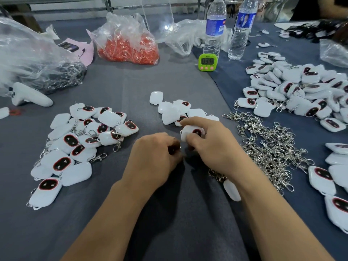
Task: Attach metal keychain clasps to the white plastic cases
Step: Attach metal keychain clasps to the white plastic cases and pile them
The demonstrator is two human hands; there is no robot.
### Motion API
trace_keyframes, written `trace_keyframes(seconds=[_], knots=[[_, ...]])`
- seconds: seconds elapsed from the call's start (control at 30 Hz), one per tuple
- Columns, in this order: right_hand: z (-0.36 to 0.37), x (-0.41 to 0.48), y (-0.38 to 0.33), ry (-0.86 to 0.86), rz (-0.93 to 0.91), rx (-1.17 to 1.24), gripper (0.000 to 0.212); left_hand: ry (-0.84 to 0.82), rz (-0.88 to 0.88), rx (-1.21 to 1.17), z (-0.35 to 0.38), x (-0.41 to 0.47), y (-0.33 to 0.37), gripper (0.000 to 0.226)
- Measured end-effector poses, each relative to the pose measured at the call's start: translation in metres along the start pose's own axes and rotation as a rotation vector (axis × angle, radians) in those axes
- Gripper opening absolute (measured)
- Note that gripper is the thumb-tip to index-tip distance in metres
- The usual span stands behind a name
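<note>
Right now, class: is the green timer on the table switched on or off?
On. The green timer stands upright beside the water bottle, and dark digits show on its screen, though they are too blurred to read exactly.

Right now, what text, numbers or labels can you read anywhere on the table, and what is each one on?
"03" then a blurred digit or two: display of the small green digital timer.
Blue label on the nearer clear plastic water bottle: white characters, too blurred to read.
Blue label on the farther clear plastic water bottle: a picture of a person, text unreadable.
White plastic cases: dark red-rimmed ovals, no legible writing.
</note>
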State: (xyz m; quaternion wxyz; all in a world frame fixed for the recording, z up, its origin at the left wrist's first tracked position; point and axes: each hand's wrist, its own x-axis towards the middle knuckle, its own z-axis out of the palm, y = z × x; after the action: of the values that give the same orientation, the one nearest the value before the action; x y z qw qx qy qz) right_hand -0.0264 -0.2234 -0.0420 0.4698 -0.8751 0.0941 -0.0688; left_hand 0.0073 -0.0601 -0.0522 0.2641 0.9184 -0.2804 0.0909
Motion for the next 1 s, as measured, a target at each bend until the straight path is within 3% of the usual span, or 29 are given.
trace_keyframes(seconds=[0.27, 0.47, 0.77, 1.0], knots=[[0.0, 0.002, 0.003, 0.05, 0.018, 0.059, 0.008, -0.072, -0.103, -0.235, 0.0, 0.004, -0.009, 0.017], [-0.002, 0.006, 0.007, -0.003, 0.037, 0.101, 0.01, -0.079, -0.125, -0.279, 0.003, 0.004, -0.011, 0.02], [-0.004, 0.003, 0.001, -0.011, -0.021, -0.076, 0.013, -0.024, -0.004, -0.067, 0.002, 0.0, -0.003, 0.016], [-0.005, 0.004, 0.003, -0.029, 0.056, 0.005, 0.012, 0.111, 0.127, 0.136, 0.005, -0.004, 0.002, 0.006]])
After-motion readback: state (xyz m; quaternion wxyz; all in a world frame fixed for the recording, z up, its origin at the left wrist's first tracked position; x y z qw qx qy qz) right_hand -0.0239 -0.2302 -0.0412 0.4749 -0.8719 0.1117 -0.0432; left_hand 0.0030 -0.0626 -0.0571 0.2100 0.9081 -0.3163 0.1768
